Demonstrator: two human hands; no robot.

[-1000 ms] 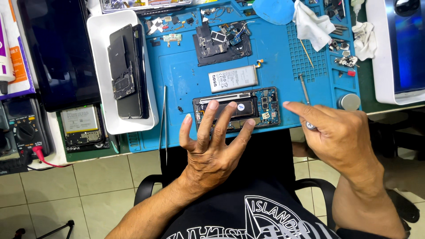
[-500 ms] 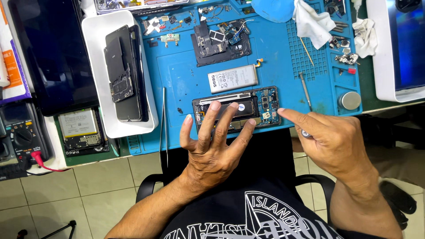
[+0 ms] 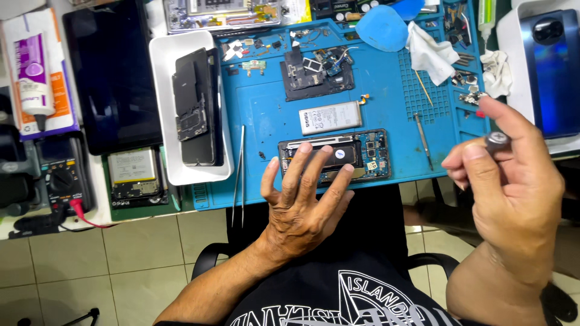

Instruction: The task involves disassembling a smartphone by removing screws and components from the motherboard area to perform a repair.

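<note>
The right hand [image 3: 513,187] has come up off the blue repair mat [image 3: 266,115] and now sits higher and nearer the camera than a second ago, when it lay low by the mat's right edge; its thumb and forefinger are pinched on a small round grey metal piece [image 3: 498,140] (a screwdriver's end cap, perhaps, though the shaft is hidden and I cannot tell). The left hand [image 3: 305,202] has hardly moved: its fingers are spread, with the tips resting on the near edge of the opened phone frame [image 3: 338,156], which lies at the front of the mat with its circuit board bare. So the frame stays held down while the right hand is away from it, and the work on it looks paused rather than in progress. Just behind the frame lies a white battery [image 3: 331,117] with its flex tail, and beyond that a dark removed board assembly [image 3: 314,73]. Long tweezers [image 3: 239,175] lie at the mat's left, a thin screwdriver [image 3: 422,140] at the right of the frame. A white tray [image 3: 163,66] beside the mat holds a dark phone back [image 3: 196,105]. Further left are a black tablet screen [image 3: 106,78], a multimeter [image 3: 57,178] with a red lead, and a glue tube [image 3: 33,75]. Pale floor tiles [image 3: 121,259] show below the bench.
</note>
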